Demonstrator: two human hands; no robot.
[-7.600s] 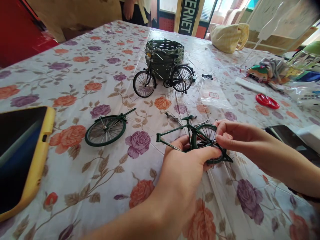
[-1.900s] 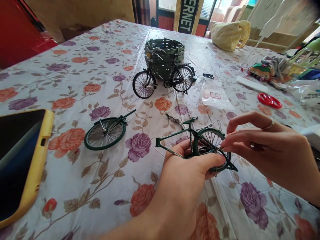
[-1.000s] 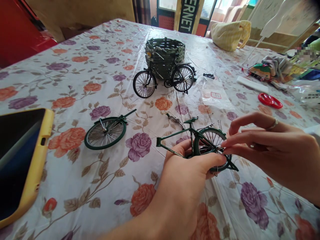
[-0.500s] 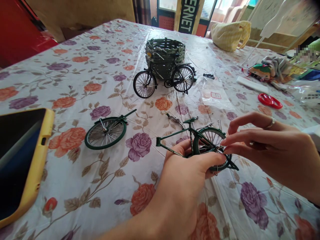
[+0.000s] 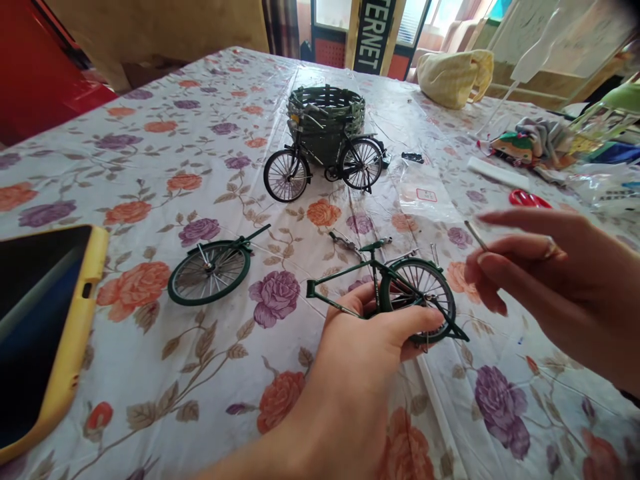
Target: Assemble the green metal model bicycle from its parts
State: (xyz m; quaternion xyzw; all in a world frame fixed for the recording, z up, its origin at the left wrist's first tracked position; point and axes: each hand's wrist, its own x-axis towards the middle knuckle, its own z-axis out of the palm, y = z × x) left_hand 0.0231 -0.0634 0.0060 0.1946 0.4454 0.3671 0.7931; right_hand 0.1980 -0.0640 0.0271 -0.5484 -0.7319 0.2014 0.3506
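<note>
Flowered tablecloth (image 5: pixel 225 360) spreads beneath the green bicycle (image 5: pixel 385 287)

A dark sign (image 5: pixel 373 37) is showing TERNET in sideways white capitals, while the print on the red-framed label (image 5: pixel 426 194) of a clear bag (image 5: pixel 425 211) and on a plastic bag (image 5: pixel 606 185) at far right is appearing too small to read.

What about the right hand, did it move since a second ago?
Yes. Judged against the red loops, the right hand moved up the picture, closer to them and away from the green rear wheel.
</note>
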